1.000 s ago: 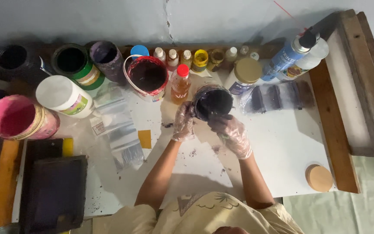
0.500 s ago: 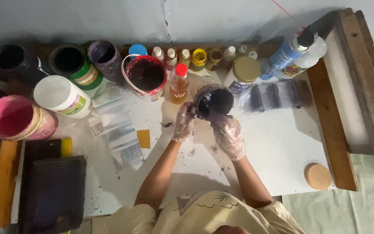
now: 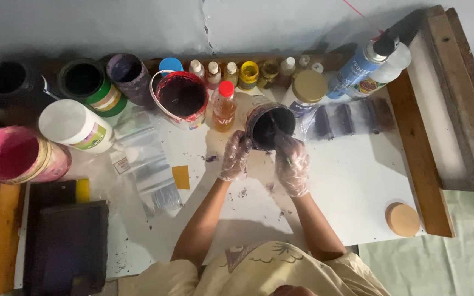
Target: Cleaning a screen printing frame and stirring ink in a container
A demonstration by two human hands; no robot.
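Round jar of dark paint [image 3: 270, 126] sits upper middle of the frame on the white table [image 3: 357, 186]. Gloved left hand [image 3: 235, 157] cups its side, gloved right hand [image 3: 292, 164] is curled around a stirring stick [image 3: 275, 127] inside. Four small white-capped bottles [image 3: 213, 74] line up behind.

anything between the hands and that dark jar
Nothing visible. The left hand already rests against the side of the dark jar, and the right hand is at its rim with a thin stick dipping inside. Only thin clear gloves lie between skin and jar. The orange bottle stands apart, to the left.
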